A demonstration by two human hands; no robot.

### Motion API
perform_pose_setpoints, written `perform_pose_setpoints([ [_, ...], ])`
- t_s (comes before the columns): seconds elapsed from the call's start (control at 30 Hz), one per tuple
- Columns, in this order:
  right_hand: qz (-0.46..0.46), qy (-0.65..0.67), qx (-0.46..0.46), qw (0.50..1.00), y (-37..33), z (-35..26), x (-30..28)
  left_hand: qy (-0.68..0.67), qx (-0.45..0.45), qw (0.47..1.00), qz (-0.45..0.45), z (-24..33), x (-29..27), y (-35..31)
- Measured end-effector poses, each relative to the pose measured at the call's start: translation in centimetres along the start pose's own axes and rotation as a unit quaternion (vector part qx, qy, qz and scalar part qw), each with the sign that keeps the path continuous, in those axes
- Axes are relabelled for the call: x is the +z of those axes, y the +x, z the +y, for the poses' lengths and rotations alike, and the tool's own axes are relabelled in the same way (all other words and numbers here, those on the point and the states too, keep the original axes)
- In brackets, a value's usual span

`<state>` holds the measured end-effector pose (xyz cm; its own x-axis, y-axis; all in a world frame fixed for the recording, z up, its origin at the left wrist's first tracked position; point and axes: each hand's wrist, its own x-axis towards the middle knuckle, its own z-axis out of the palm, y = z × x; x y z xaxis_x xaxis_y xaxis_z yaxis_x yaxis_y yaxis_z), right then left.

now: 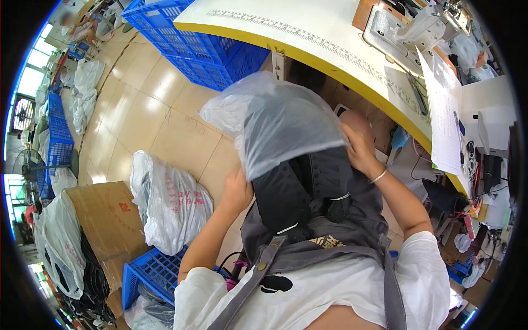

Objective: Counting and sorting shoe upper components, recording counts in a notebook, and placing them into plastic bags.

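Observation:
A translucent plastic bag [286, 118] lies over my lap, its mouth turned toward me. Black fabric pieces [283, 192] are partly inside it, their near ends sticking out beneath the bag's edge. At the bag's left edge my left hand [237, 188] is closed, its fingertips mostly turned out of sight. My right hand [360, 149] pinches the opposite edge, the thumb on top. Both hands hold the mouth spread over the black pieces. Beneath them is my grey apron [352, 236].
A white worktable [324, 33] with a yellow edge and a printed ruler curves along the far right, bearing a sewing machine [423, 27] and paper sheets [440, 115]. Blue crates [220, 60] stand beyond my lap. At left are a cardboard box [104, 220] and a filled white bag [170, 203].

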<state>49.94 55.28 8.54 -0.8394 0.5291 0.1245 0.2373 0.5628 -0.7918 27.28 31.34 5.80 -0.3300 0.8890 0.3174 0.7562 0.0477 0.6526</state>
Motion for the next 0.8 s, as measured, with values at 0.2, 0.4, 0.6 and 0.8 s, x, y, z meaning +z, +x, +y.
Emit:
perform_pose_setpoints([
  [0.2, 0.080, 0.136, -0.027, 0.987, -4.5, -1.0, 0.5, 0.083, 0.086, 0.993, -0.008, 0.3, 0.4, -4.4],
  [0.4, 0.002, -0.058, 0.078, 0.995, -6.5, 0.8, 0.1, 0.056, -0.007, 0.994, -0.094, 1.5, 0.7, -3.7],
  [0.6, -0.053, -0.117, 0.136, 0.982, -12.8, -2.3, 0.4, -0.065, -0.022, 0.997, 0.038, 3.3, 0.9, -2.5],
  [0.8, -0.064, -0.222, -0.036, 0.972, -16.8, -3.3, 2.0, -0.094, 0.013, 0.991, 0.097, 2.0, 1.4, -2.8],
])
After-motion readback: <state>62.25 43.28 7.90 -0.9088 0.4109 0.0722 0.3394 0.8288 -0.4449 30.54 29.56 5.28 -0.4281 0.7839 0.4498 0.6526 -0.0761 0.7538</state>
